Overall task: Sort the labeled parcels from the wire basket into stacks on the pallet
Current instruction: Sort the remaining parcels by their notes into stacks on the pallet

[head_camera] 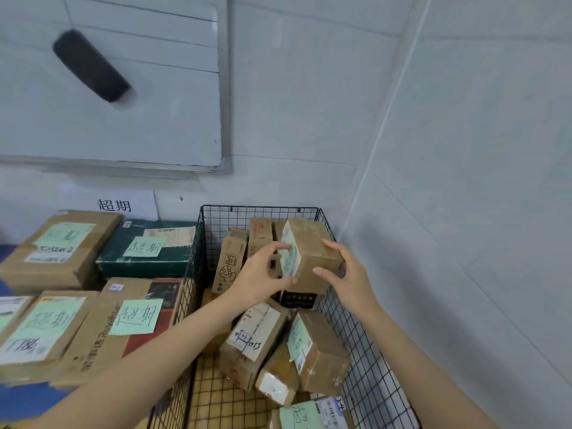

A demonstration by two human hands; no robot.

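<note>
A parcel [315, 258] sat between the fingers of the left hand [257, 277] and those of the right hand [346, 280], above the basket [260, 208]; directly below the fingers, loose boxes [318, 351] lay in the basket, leaning on one another; behind the fingers, upright cartons [230, 258] stood against the basket's far side; left of the left fingers, outside the basket, stacked boxes [55, 246] lay side by side on the pallet [24, 400]; above and behind those, a sign [114, 205] and a whiteboard [123, 119] hung on the wall [464, 181], an eraser [89, 65] on the whiteboard; right of the right fingers, beyond the basket's edge, stood the wall.
</note>
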